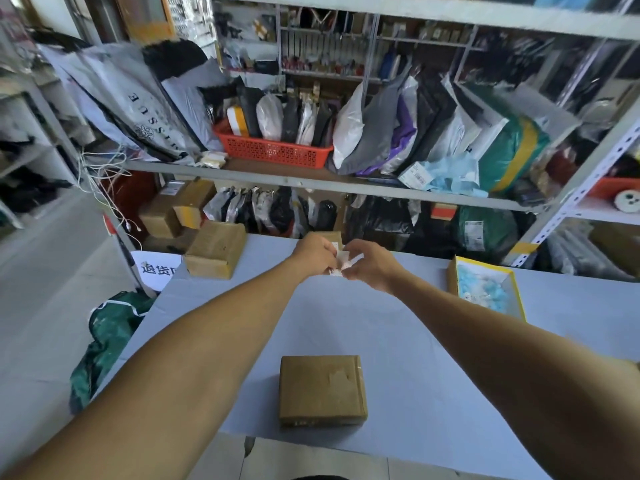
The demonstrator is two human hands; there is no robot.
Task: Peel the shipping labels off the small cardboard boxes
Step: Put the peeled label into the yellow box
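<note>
A small brown cardboard box (322,389) lies near the front edge of the pale blue table (398,341), its top bare with a scuffed patch where a label was. Both arms stretch out above the table's far part. My left hand (313,252) and my right hand (372,266) meet there, pinching a crumpled white shipping label (341,263) between their fingers. A second small box (329,238) sits at the far edge, mostly hidden behind my left hand. Another cardboard box (215,249) stands at the far left corner.
An open yellow-rimmed box (485,289) with blue and white scraps stands at the right. Beyond the table are metal shelves with mailer bags and a red basket (273,148). A green sack (104,341) and a white sign (156,270) sit on the floor at the left.
</note>
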